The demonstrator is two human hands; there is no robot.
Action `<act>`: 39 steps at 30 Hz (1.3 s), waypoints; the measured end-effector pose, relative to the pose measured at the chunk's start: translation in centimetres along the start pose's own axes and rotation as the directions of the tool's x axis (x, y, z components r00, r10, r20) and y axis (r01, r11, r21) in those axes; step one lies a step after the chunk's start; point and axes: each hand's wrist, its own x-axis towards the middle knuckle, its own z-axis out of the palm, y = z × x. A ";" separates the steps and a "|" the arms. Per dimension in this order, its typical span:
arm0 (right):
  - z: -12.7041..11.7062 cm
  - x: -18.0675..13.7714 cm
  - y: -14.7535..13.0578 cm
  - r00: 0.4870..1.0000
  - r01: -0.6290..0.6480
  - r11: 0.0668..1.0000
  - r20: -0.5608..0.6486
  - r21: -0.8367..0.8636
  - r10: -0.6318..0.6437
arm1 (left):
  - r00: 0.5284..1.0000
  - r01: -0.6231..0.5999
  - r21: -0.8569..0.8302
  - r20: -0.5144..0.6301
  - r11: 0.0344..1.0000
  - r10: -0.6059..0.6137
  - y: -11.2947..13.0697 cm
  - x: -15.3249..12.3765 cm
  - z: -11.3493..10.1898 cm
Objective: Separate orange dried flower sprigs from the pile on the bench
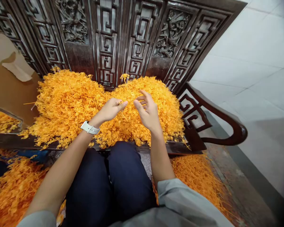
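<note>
My left hand (pixel 112 109), with a white watch (pixel 90 127) on its wrist, is closed in a pinch over the pile. A thin bit of an orange artificial flower piece (pixel 123 115) shows at its fingertips. Facing it a short gap away, my right hand (pixel 147 110) has its fingers apart and curved, with nothing visible in them. Under and behind both hands lies a large heap of orange artificial flower pieces (pixel 68 101) on a dark wooden bench (pixel 175 147). One flower (pixel 124 77) on a thin stem stands up above the heap, beyond my hands.
The bench has a carved backrest (pixel 109 41) and a curved armrest (pixel 236 132) at the right. A torn cardboard box (pixel 11 82) stands at the left. More orange pieces (pixel 21 186) lie below the bench at the left, and an orange heap (pixel 196 176) lies at the right.
</note>
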 end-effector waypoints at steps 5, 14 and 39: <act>0.3 -2.2 -3.5 0.987 0.162 0.984 0.000 0.074 -0.163 | 0.998 0.024 0.555 -0.056 0.832 0.008 -1.9 -0.1 -0.7; -3.8 -3.5 -6.0 0.955 0.268 0.944 -0.186 0.195 -0.233 | 0.988 0.152 0.697 -0.086 0.701 -0.129 -4.0 -0.4 -2.5; 0.1 -7.1 -7.1 0.833 0.193 0.693 0.257 0.695 -0.490 | 0.965 0.226 0.765 -0.092 0.603 -0.246 -7.0 -0.2 -2.8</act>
